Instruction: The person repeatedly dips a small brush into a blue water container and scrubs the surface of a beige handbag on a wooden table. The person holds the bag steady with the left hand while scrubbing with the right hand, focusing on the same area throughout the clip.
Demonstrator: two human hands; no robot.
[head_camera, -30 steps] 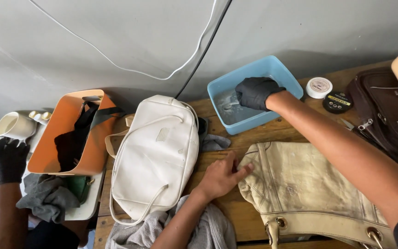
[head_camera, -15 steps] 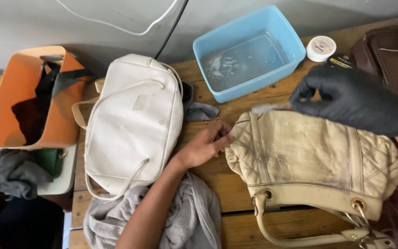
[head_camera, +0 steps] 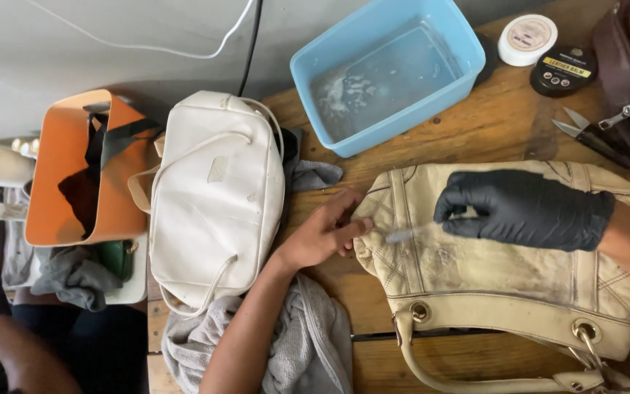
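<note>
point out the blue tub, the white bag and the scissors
blue tub (head_camera: 468, 73), head view, on its right-hand wall
white bag (head_camera: 216, 211), head view, middle of its front panel
scissors (head_camera: 585, 133), head view, near the pivot of the blades

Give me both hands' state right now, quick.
Left hand: bare, open, fingers resting on the edge of the cream handbag.
Right hand: black-gloved, closed on a small brush against the handbag.

gloved right hand (head_camera: 523, 208) brushing cream handbag (head_camera: 504, 270)
</note>
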